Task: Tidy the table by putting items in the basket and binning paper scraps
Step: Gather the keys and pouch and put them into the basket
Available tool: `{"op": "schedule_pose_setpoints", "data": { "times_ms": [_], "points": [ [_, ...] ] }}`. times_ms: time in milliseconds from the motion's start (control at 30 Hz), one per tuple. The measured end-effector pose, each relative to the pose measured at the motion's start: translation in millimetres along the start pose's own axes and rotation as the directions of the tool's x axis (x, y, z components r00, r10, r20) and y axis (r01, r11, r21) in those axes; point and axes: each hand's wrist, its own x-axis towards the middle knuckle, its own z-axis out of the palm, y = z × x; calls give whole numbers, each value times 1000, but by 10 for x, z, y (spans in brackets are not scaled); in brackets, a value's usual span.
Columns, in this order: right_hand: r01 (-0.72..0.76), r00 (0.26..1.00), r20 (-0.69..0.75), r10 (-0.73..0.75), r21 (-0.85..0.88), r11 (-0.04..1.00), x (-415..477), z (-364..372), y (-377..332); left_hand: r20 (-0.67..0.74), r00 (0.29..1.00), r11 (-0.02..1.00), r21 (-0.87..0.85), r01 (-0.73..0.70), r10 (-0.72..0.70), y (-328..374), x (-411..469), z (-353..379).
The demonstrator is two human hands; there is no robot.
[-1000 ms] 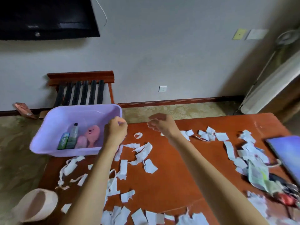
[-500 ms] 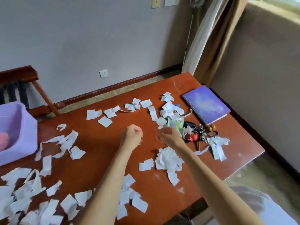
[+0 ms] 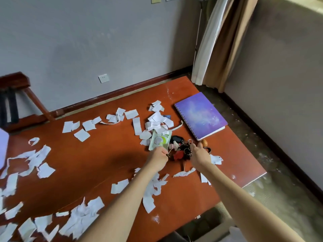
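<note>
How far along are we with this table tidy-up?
Done: nothing visible; the basket is barely in frame. In hand: left hand grips the green packet, right hand is at the key bunch. Left: the purple notebook and paper scraps across the table.

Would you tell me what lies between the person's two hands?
Head view: a bunch of keys with red and black charms lies between the left hand, pinching a packet, and the right hand.

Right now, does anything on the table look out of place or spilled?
Yes. Torn paper scraps litter the table, thickest at its near left corner; a few lie over the green-and-white packet that the left hand pinches. Beside it sits a tangled key bunch, which the right hand reaches. The purple spiral notebook lies flat.
</note>
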Motion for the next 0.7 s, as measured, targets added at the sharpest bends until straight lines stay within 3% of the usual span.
{"op": "schedule_pose_setpoints", "data": {
  "times_ms": [167, 300, 467, 700],
  "points": [
    [-29, 997, -66, 36, 109, 994, 148, 68, 126, 36, 999, 998, 52, -35, 34, 113, 104, 167],
    [-14, 997, -80, 22, 96, 995, 269, 97, 238, 36, 996, 986, 146, -82, 77, 172, 175, 265],
    [120, 973, -220, -74, 205, 971, 366, 88, 197, 6, 994, 981, 162, -107, 108, 233, 327, 341],
    [352, 911, -364, -196, 431, 831, 373, -231, -18, -151, 970, 981, 67, -180, 189, 336, 338, 206]
  ]
}}
